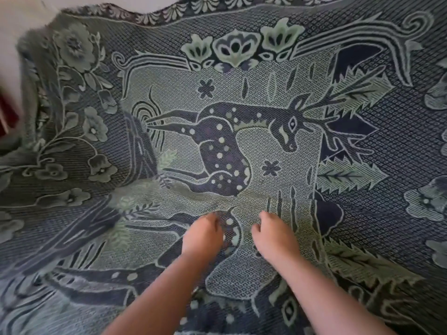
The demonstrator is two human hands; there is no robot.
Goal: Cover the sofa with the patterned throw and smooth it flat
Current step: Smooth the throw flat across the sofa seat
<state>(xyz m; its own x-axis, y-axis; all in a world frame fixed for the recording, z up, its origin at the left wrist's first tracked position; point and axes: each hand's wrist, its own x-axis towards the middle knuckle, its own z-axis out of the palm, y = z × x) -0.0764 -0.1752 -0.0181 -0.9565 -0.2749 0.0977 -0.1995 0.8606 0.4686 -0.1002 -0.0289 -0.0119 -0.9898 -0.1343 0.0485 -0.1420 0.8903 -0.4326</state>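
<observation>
woven patterned throw (242, 141) hiding the sofa, left hand (202, 234) and right hand (273, 235) curled on it, grip unclear

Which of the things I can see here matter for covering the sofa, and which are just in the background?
Part of the job:
- patterned throw, spread over the sofa
- left hand, on the throw
- right hand, on the throw

Just background:
- pale wall, upper left
- dark red thing at the left edge, too blurred to name

Throw (266, 146) navy w/ pale-green woven spotted deer, flowers, leaf border
</observation>
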